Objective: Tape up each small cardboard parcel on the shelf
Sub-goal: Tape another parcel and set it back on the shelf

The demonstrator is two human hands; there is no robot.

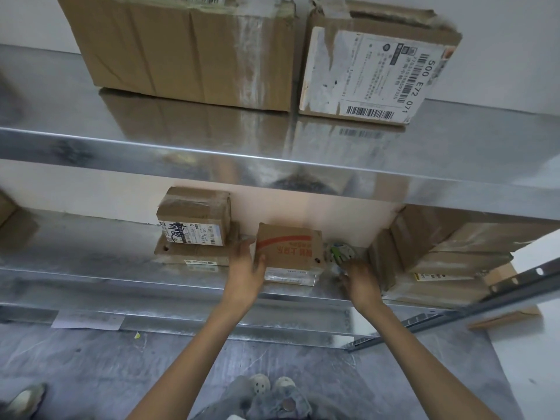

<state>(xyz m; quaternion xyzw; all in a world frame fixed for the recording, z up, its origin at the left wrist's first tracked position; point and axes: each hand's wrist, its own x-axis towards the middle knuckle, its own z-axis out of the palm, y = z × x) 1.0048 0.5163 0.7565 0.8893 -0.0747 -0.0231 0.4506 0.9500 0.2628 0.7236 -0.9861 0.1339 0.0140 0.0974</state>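
You have two shelves in front of you. The upper shelf (181,153) carries two large cardboard boxes: a plain box (181,47) on the left and a labelled box (363,71) with barcodes just beside it on the right.

The lower shelf (91,262) holds the small parcels. Left of centre is a stack of two: a scribbled parcel (194,219), with a white label and black marker on it, sits on a flat parcel (194,256). In the centre is another stack of two: a red-striped parcel (291,250) rests on a thin pale parcel (291,275). To the right stands a pile of boxes (439,247), at least three, though it is too blurred to count surely. One more box corner (12,222) shows at the far left edge. What looks like one tape roll (341,251), with a green part, lies between the red-striped parcel and the pile, near the back wall.

Your left hand (247,268) grips the red-striped parcel at its left end, fingers round the left side and thumb across the near face. The parcel extends away to the hand's right. Your right hand (359,278) is at the lower shelf just in front of the tape roll, reaching toward it. Blur hides whether it touches the roll and whether its fingers are spread or closed. The centre stack lies between your two hands.
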